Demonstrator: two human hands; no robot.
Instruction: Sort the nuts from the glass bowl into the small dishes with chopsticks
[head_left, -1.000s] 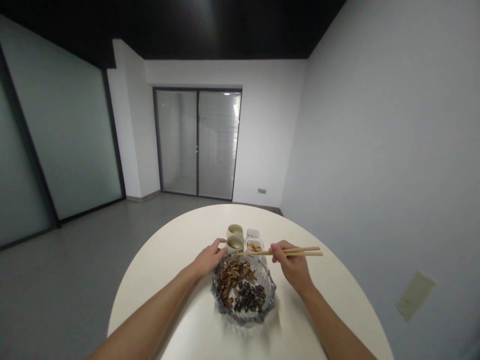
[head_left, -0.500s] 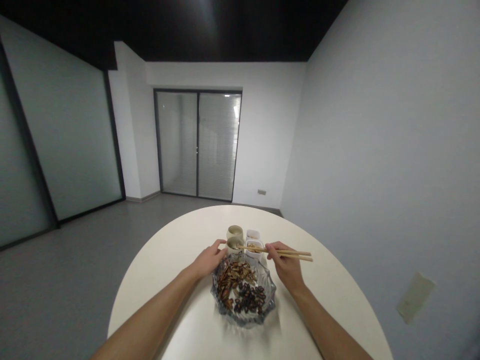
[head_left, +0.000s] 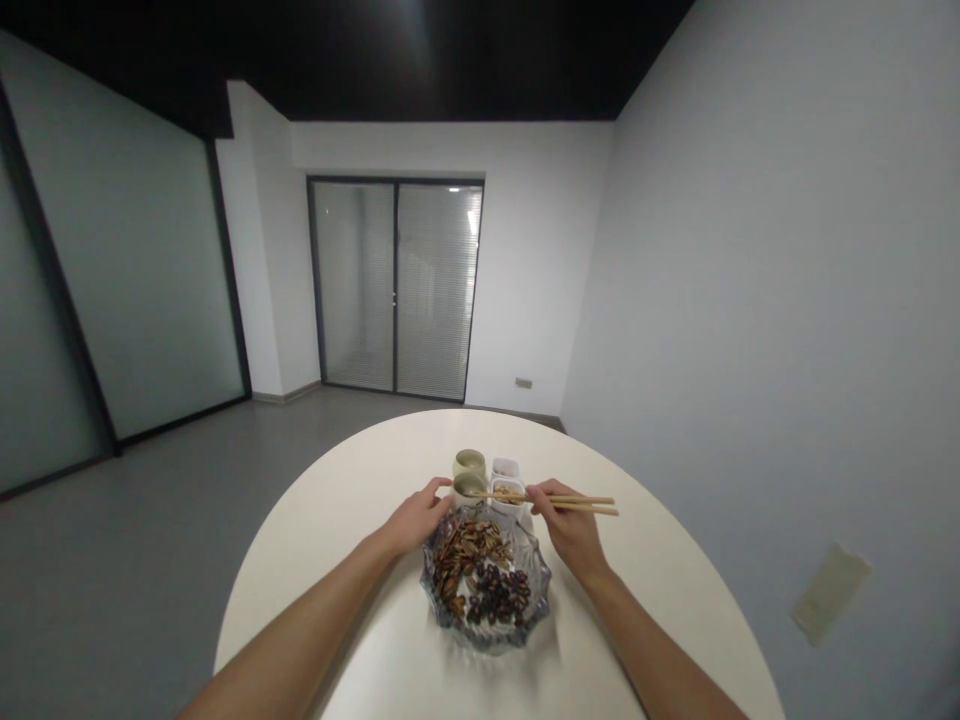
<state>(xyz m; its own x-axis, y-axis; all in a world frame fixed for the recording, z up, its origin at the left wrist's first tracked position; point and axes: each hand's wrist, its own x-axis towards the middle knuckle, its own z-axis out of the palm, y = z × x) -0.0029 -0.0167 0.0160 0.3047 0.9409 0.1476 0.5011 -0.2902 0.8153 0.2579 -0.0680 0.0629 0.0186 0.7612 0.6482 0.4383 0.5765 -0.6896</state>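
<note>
My right hand (head_left: 568,527) is clenched on the chopsticks (head_left: 574,502), pinching them near their thick ends. It sits just past the right side of the glass bowl (head_left: 541,585). The sticks lie almost level and run leftward above the bowl's far rim. Their tips hover over the nearer tan cup (head_left: 470,485), which stands just behind the bowl. Whether the tips carry anything is too small to tell.

My left hand (head_left: 415,521) lies against the bowl's far-left rim with its fingers loosely curled. I cannot tell whether they truly grasp the rim or only rest there.

The bowl holds striped seeds (head_left: 469,548) on its far side and dark beans (head_left: 499,592) on its near side. Behind the bowl a second tan cup (head_left: 469,461) and two white square dishes (head_left: 508,489) stand in a tight cluster on the round table (head_left: 337,520).

I judge this to be the delivery end of a sorting pass, with the tips at the cup. The next move calls for fine control at the tips: parting them squarely over the cup's mouth, then a steady bowl for the next pick.
</note>
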